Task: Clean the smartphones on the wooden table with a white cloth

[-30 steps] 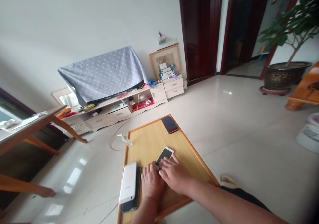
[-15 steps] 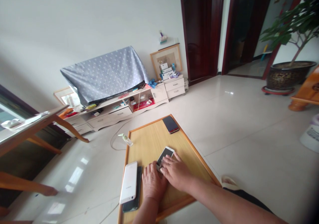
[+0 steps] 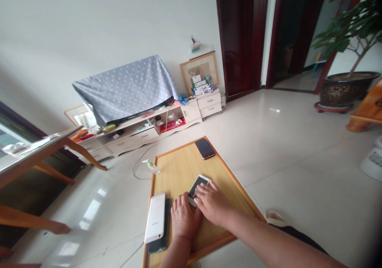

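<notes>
On the small wooden table lies a white phone [image 3: 201,183], its dark screen facing up, tilted away to the right. My right hand [image 3: 212,203] rests across the lower part of the screen, fingers stretched out and little finger past the right edge. My left hand [image 3: 184,216] lies palm down at the phone's lower left corner, fingers extended on the wood; its thumb is hidden. Left of that hand, a large white phone [image 3: 155,218] lies face down partly over a dark phone [image 3: 167,220].
A dark phone with a red edge [image 3: 204,148] lies at the table's far right corner. A clear pump bottle [image 3: 152,167] is by the left rim of the wooden table [image 3: 176,162]. A low white cabinet [image 3: 134,140] stands ahead, and a wooden table leg [image 3: 86,153] is to the left.
Both hands and the phone stay nearly in place. The right fingers have shifted very slightly on the screen; the whole view has moved a touch.
</notes>
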`<act>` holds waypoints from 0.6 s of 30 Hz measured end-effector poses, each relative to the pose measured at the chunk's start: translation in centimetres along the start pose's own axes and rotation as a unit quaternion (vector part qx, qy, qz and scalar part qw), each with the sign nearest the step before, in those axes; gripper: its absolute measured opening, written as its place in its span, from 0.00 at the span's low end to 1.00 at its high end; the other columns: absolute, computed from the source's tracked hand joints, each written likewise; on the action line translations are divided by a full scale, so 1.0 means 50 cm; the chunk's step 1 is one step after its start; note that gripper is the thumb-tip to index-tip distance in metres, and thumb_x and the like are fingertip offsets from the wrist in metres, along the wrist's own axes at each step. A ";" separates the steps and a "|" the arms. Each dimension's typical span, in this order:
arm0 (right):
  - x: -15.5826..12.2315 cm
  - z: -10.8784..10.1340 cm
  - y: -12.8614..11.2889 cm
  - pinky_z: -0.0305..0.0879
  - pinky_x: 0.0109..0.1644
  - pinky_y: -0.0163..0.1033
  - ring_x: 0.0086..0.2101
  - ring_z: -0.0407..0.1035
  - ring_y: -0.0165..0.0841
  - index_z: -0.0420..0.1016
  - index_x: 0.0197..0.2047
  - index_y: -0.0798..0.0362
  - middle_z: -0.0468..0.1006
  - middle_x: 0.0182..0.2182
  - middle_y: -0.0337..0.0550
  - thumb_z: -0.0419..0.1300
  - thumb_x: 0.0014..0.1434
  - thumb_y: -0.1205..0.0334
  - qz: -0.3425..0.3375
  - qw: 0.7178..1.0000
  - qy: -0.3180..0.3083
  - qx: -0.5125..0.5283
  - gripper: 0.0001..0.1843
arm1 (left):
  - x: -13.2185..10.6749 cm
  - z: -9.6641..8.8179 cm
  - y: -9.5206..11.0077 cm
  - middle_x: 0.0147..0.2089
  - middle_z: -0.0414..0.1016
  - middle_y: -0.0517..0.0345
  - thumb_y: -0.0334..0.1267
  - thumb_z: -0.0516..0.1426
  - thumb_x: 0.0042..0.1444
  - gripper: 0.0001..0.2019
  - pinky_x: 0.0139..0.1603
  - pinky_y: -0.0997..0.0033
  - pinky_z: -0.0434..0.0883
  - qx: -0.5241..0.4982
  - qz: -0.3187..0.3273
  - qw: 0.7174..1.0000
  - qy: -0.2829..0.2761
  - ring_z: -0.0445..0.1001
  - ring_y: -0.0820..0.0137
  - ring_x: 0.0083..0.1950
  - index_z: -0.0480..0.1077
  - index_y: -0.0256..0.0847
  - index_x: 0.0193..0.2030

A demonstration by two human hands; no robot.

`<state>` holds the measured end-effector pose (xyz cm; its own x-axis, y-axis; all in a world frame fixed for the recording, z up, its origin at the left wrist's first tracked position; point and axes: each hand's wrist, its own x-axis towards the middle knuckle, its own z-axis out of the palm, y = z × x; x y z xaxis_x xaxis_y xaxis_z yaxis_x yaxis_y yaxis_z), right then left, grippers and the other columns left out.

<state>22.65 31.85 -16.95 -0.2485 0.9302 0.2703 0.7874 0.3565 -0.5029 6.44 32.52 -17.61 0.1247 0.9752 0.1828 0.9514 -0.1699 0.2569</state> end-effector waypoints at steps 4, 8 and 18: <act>0.012 -0.006 0.014 0.36 0.74 0.58 0.67 0.56 0.43 0.74 0.61 0.53 0.69 0.65 0.52 0.43 0.74 0.52 0.045 0.999 0.018 -0.018 0.26 | -0.001 -0.001 0.003 0.54 0.73 0.48 0.49 0.55 0.61 0.22 0.60 0.56 0.60 -0.003 0.002 1.000 0.004 0.68 0.55 0.57 0.64 0.42 0.58; -0.007 0.004 -0.019 0.37 0.74 0.55 0.67 0.57 0.42 0.71 0.64 0.51 0.69 0.65 0.48 0.42 0.74 0.50 -0.016 1.000 -0.013 0.015 0.27 | 0.000 0.006 -0.007 0.56 0.72 0.50 0.37 0.53 0.62 0.19 0.60 0.58 0.60 -0.001 -0.002 1.000 -0.004 0.68 0.58 0.58 0.63 0.43 0.60; 0.023 -0.008 0.015 0.34 0.74 0.60 0.67 0.56 0.43 0.74 0.61 0.53 0.69 0.65 0.52 0.42 0.74 0.53 0.055 0.998 0.019 -0.017 0.26 | -0.002 -0.003 0.000 0.53 0.74 0.48 0.49 0.57 0.59 0.23 0.59 0.57 0.63 -0.007 0.025 1.000 0.014 0.70 0.55 0.57 0.65 0.41 0.58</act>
<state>23.19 33.15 -16.71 -0.1381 0.9593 0.2464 0.8281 0.2483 -0.5025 6.36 32.40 -17.48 0.1647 0.9612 0.2214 0.9399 -0.2210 0.2602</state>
